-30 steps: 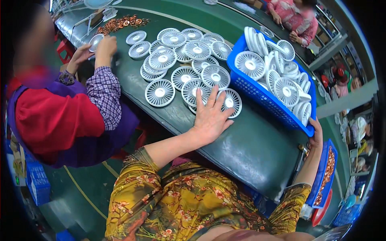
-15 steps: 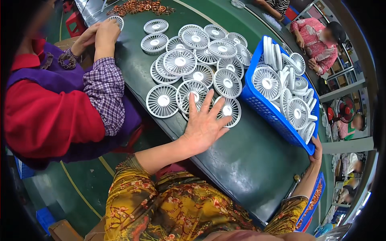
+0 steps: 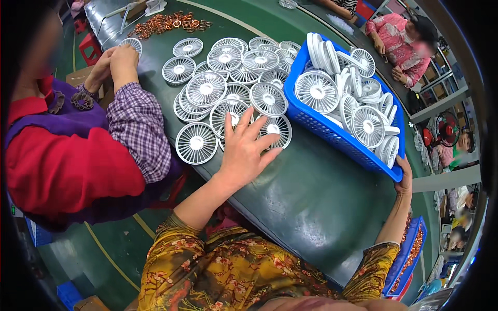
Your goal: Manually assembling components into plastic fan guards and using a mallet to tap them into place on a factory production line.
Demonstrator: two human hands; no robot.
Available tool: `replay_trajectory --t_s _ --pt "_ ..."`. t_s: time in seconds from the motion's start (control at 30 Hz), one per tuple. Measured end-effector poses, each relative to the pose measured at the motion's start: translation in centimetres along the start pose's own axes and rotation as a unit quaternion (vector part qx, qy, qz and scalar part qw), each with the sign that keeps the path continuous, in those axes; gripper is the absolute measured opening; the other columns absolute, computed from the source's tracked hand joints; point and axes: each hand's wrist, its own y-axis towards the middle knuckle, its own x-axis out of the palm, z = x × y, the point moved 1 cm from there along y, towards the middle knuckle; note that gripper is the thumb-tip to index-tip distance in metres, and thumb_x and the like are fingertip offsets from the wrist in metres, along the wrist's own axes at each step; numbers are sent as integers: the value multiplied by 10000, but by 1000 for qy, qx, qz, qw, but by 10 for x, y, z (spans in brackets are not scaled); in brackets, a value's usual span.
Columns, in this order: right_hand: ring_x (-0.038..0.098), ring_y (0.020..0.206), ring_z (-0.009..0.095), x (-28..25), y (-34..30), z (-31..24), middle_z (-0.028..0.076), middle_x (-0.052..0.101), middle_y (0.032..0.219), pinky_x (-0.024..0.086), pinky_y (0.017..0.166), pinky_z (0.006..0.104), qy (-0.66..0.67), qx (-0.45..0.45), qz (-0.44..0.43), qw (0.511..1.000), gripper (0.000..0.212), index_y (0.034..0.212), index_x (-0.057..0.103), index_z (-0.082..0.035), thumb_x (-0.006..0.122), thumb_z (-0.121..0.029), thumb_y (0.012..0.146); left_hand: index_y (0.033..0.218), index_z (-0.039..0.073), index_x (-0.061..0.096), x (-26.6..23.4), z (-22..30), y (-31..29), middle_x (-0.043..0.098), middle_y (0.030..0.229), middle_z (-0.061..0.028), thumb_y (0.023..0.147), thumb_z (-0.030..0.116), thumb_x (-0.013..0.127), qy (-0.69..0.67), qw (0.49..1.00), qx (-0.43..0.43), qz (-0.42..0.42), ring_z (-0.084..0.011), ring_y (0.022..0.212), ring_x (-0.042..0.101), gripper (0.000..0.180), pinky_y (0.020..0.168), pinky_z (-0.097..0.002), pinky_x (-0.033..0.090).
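Note:
A pile of white round spoked discs point(image 3: 206, 89), like small fan grilles, covers the green tabletop in front of me. My left hand point(image 3: 245, 153) reaches over the near edge of the pile with spread fingers; the fingertips overlap a disc point(image 3: 275, 130), and I cannot tell whether they press on it. To the right stands a blue plastic basket point(image 3: 332, 136), heaped with more such discs point(image 3: 317, 92). With my right hand point(image 3: 404, 176) I grip the basket's near right corner; part of its fingers is hidden.
At my left a person in red sleeves and a purple apron holds one white disc point(image 3: 132, 45). Copper-coloured rings point(image 3: 166, 24) lie at the table's far end. A blue tray point(image 3: 407, 259) of copper-coloured pieces is at lower right. Other people sit across the aisle.
The view has turned slightly, so pile and basket appear farther left. My left hand stays spread over the discs, and my right hand keeps its grip on the basket's corner.

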Motion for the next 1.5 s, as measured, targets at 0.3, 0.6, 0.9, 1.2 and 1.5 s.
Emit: replay_trajectory --t_s 0.3,0.6,0.9,1.2,1.5 --pt "595 1046 166 1 -1 8 61 608 1201 455 930 293 27 -21 22 999 512 1335 470 -26 606 -206 875 1002 53 672 -44 15 131 689 915 -166 883 163 535 -156 955 -143 208 -357 905 650 212 816 -411 500" --pt "591 1002 153 22 4 11 62 610 1161 457 902 293 35 -35 17 999 510 1306 486 -11 612 -206 852 1233 106 602 104 -161 287 628 1193 -152 905 227 471 -63 989 7 -136 -342 1102 585 373 965 -400 450" --pt "596 999 157 8 -7 9 64 624 1137 455 901 293 52 -37 62 996 478 1278 513 -9 609 -195 849 1212 135 627 126 -101 270 602 1257 -158 873 402 506 193 916 -46 -349 -351 1208 537 449 1012 -731 101" --pt "592 1049 192 13 -32 4 95 607 1193 447 948 313 51 -55 111 991 534 1313 487 3 601 -241 852 1157 135 646 89 -76 253 625 1230 -102 923 385 415 318 893 -106 -301 -308 1167 573 413 997 -721 184" --pt "639 828 213 14 -37 50 95 681 909 505 712 351 -195 -105 232 947 442 1082 628 -74 528 -468 909 1173 38 648 43 -250 286 660 1154 -153 919 225 503 84 987 -89 -103 -267 1084 617 347 925 -348 460"
